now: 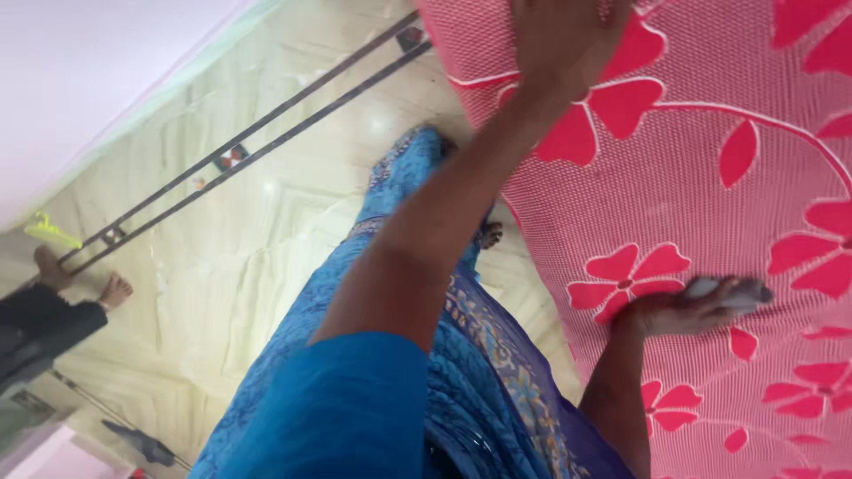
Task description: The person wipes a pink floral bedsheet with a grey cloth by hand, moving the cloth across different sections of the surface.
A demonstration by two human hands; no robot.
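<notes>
Left hand (568,40) lies palm-down on the pink bedspread (710,204) with red flowers, near its edge; fingertips are cut off by the frame, so can't tell their spread. Right hand (688,309), further along the same edge, has its fingers wrapped around a small grey object (732,291) pressed against the spread. Another person's bare feet (80,279) stand on the marble floor (248,231), well apart.

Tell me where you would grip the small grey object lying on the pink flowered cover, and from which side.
Grip the small grey object across its narrow width, coming from above. It lies flat on the pink flowered cover and looks slim and elongated, so its long sides seem easiest to pinch. The right hand already rests on it, hiding part.
</notes>
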